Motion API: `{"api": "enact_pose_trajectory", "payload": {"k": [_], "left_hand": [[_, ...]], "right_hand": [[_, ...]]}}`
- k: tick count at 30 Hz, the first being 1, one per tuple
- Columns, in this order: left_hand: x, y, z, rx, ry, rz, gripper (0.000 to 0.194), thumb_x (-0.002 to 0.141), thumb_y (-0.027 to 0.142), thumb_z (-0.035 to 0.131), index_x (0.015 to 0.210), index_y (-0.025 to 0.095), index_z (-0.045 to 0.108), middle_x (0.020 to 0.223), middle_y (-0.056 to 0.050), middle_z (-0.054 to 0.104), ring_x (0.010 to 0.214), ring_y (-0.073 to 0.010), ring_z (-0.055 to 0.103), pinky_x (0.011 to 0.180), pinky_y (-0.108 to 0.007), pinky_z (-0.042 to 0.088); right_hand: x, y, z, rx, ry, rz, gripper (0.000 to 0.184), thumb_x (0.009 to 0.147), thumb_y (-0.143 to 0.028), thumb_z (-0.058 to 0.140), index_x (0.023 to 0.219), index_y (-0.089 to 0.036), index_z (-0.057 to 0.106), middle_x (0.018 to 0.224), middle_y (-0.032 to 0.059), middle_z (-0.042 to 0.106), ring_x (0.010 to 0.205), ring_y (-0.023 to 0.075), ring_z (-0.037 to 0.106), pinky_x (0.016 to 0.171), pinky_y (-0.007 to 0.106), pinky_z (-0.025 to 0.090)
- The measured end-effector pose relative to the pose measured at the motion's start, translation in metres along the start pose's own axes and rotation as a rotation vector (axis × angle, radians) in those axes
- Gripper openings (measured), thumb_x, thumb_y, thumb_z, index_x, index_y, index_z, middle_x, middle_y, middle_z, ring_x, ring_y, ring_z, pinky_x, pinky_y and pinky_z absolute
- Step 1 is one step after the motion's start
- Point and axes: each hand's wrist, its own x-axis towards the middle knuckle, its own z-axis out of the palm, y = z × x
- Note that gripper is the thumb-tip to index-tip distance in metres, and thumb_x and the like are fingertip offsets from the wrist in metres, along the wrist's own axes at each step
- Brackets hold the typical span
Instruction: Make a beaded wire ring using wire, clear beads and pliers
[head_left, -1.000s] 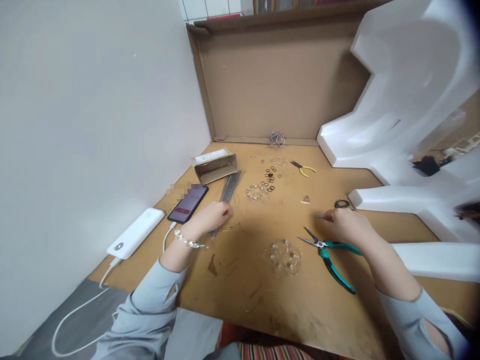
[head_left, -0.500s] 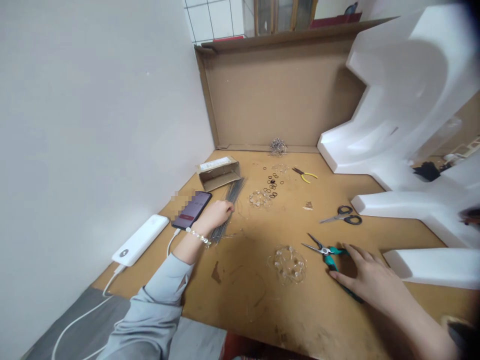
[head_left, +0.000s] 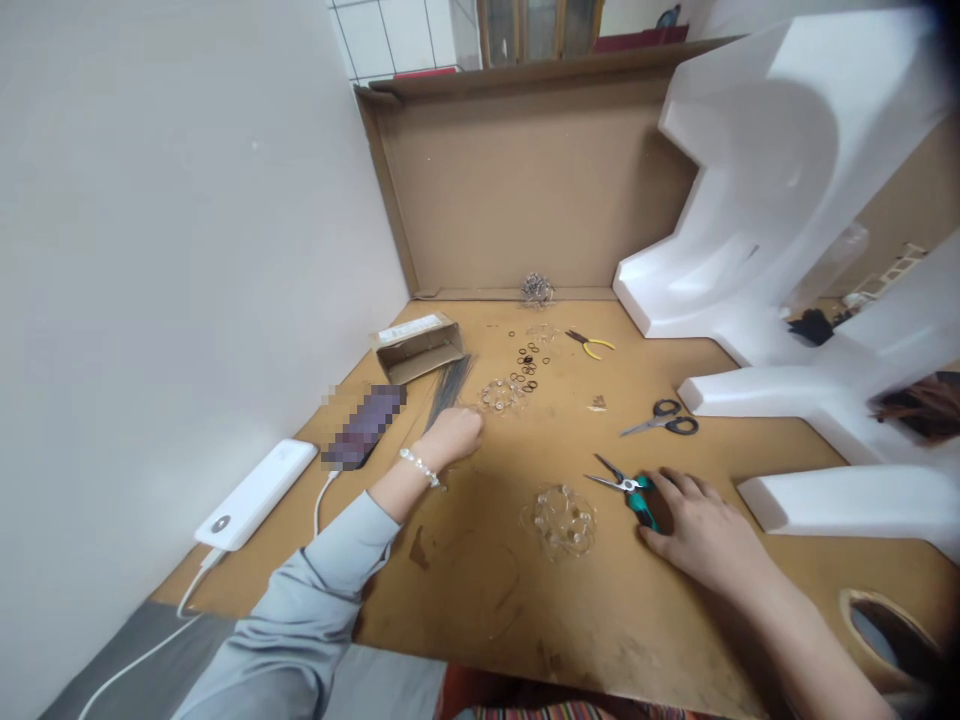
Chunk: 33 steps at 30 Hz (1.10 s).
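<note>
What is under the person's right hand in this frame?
The right hand lies over the teal-handled pliers. Their open metal tips and a bit of teal handle poke out to the left; the rest of the handles is covered, so the grip cannot be judged.

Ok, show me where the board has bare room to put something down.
Bare board lies near the front edge, between the left hand and the clear bead piece, and behind the scissors toward the white foam. Crowded: the rings, wires, box.

scissors (head_left: 664,420) behind pliers (head_left: 626,490), phone (head_left: 364,440) left
</note>
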Motion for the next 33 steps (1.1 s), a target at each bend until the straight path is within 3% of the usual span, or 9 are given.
{"api": "enact_pose_trajectory", "payload": {"k": [6,11,12,14,16,19,25,29,33], "left_hand": [[0.003,-0.006,-0.006,-0.073,-0.048,0.054,0.015,0.071,0.011,0.049,0.074,0.012,0.064,0.085,-0.015,0.067,0.080,-0.0226,0.063,0.074,-0.030,0.046],[-0.012,-0.012,-0.035,-0.265,-0.085,0.112,0.012,0.075,0.021,0.050,0.077,0.015,0.060,0.077,-0.005,0.066,0.068,-0.0131,0.059,0.064,-0.023,0.045],[-0.015,-0.010,-0.041,-0.350,-0.101,0.136,0.015,0.078,0.024,0.048,0.082,0.015,0.059,0.078,-0.004,0.066,0.065,-0.0109,0.058,0.061,-0.021,0.044],[-0.021,-0.002,-0.051,-0.817,-0.222,0.191,0.020,0.077,0.032,0.054,0.083,0.013,0.057,0.074,-0.004,0.065,0.059,-0.0094,0.055,0.054,-0.019,0.041],[-0.022,0.011,-0.055,-1.159,-0.360,0.231,0.024,0.072,0.035,0.062,0.079,0.013,0.055,0.069,-0.003,0.064,0.055,-0.0084,0.053,0.049,-0.018,0.039],[-0.016,0.031,-0.050,-1.405,-0.486,0.265,0.027,0.066,0.032,0.070,0.075,0.012,0.054,0.063,-0.002,0.062,0.050,-0.0066,0.051,0.044,-0.016,0.035],[0.006,0.060,-0.035,-1.460,-0.573,0.316,0.025,0.067,0.028,0.071,0.076,0.011,0.056,0.061,0.000,0.061,0.048,-0.0049,0.049,0.041,-0.015,0.033],[0.011,0.075,-0.038,-1.352,-0.560,0.321,0.022,0.069,0.028,0.067,0.078,0.011,0.056,0.062,0.001,0.060,0.049,-0.0053,0.049,0.040,-0.014,0.033],[0.010,0.085,-0.037,-1.345,-0.426,0.267,0.022,0.073,0.032,0.064,0.079,0.013,0.055,0.062,0.003,0.055,0.047,-0.0039,0.045,0.039,-0.014,0.030]], "right_hand": [[0.000,0.000,-0.010,0.053,0.011,-0.036,0.056,0.075,-0.039,0.051,0.127,-0.017,0.053,0.131,0.0134,0.052,0.116,0.0326,0.049,0.093,0.045,0.042],[0.006,-0.003,-0.024,0.239,0.149,-0.060,0.046,0.082,-0.039,0.047,0.123,-0.019,0.056,0.128,0.0113,0.055,0.115,0.0290,0.052,0.094,0.043,0.043],[0.008,-0.007,-0.029,0.320,0.175,-0.075,0.043,0.083,-0.039,0.046,0.120,-0.020,0.058,0.125,0.0107,0.058,0.113,0.0278,0.054,0.093,0.042,0.044],[0.013,-0.021,-0.040,0.528,0.194,-0.126,0.037,0.085,-0.039,0.046,0.112,-0.021,0.063,0.115,0.0097,0.064,0.103,0.0244,0.060,0.087,0.037,0.047],[0.021,-0.039,-0.051,0.786,0.125,-0.176,0.031,0.085,-0.038,0.047,0.102,-0.021,0.067,0.102,0.0088,0.068,0.089,0.0209,0.064,0.078,0.033,0.050],[0.037,-0.062,-0.061,1.109,-0.014,-0.218,0.031,0.081,-0.042,0.054,0.098,-0.020,0.068,0.090,0.0063,0.069,0.079,0.0179,0.063,0.069,0.029,0.049],[0.060,-0.063,-0.053,1.261,-0.279,-0.241,0.035,0.076,-0.048,0.060,0.081,-0.015,0.071,0.062,-0.0002,0.060,0.052,0.0076,0.045,0.047,0.021,0.032],[0.059,-0.053,-0.047,1.286,-0.310,-0.209,0.033,0.072,-0.046,0.065,0.078,-0.014,0.070,0.049,-0.0055,0.047,0.045,0.0047,0.030,0.042,0.020,0.022],[0.057,-0.046,-0.045,1.387,-0.270,-0.124,0.032,0.068,-0.046,0.068,0.075,-0.015,0.068,0.054,-0.0036,0.054,0.044,0.0047,0.034,0.041,0.020,0.024]]}}
